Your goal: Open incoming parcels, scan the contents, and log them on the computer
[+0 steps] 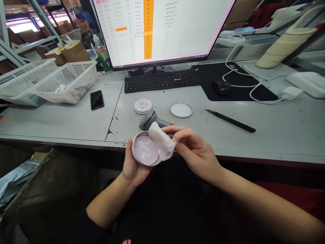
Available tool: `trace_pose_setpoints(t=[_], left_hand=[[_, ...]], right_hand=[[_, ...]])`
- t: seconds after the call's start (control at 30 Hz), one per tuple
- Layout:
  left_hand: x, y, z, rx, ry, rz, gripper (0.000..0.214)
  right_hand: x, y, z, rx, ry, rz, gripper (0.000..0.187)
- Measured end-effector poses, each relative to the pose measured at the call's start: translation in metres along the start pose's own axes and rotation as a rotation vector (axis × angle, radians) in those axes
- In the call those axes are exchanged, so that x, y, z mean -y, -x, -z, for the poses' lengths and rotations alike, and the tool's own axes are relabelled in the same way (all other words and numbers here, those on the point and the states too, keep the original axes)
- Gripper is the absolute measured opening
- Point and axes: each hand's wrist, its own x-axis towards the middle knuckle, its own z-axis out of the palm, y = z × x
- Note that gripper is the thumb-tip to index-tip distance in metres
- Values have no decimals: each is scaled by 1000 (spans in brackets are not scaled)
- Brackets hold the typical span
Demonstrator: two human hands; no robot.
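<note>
My left hand [134,171] is wrapped round a round silver-rimmed tin [146,150] with a pale pink face and a whitish squiggle on it. It tilts toward me just in front of the desk edge. Between the thumb and fingers of my right hand [194,145] is a crumpled white tissue [162,140], which covers the tin's right rim. Behind the tin lies a grey handheld scanner [149,119], partly hidden by the tissue and my fingers. A second round tin [143,105] and a clear round lid [181,110] lie farther back on the desk.
A craft knife [231,121] lies on the right with its blade bare. Behind are a keyboard [162,80], a monitor [182,34] and a mouse [221,87] on a black mat. A phone [96,100], white baskets [68,83] and a bottle [103,56] stand left.
</note>
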Motion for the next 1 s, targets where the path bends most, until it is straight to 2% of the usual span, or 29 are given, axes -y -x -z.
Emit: trace_pose_setpoints(t=[0.07, 0.17, 0.3, 0.37, 0.47, 0.6, 0.67, 0.73, 0.9, 1.0], left_hand=[[0, 0, 2, 28, -1, 33, 63], [3, -2, 8, 90, -5, 31, 63], [8, -2, 14, 154, -26, -43, 52], [11, -3, 15, 165, -43, -91, 57], [15, -4, 17, 168, -93, -138, 70], [20, -5, 21, 147, -133, -191, 73], [22, -5, 24, 120, -138, -216, 72], [22, -4, 25, 118, -134, -227, 69], [13, -2, 19, 132, -75, -131, 54], [12, -3, 13, 125, -75, -110, 53]], right_hand=[[-4, 4, -1, -50, -109, -75, 6], [-9, 7, -2, -82, -182, -112, 6], [-11, 7, -1, -90, -187, -117, 6], [-10, 7, 0, -79, -145, -108, 6], [-8, 6, 0, -13, 7, -6, 6], [0, 2, -4, 187, 377, 291, 10], [4, 0, -6, 246, 513, 376, 11], [7, -1, -6, 261, 535, 397, 11], [4, -2, 0, 242, 329, 311, 22], [1, -4, 1, 288, 430, 330, 17]])
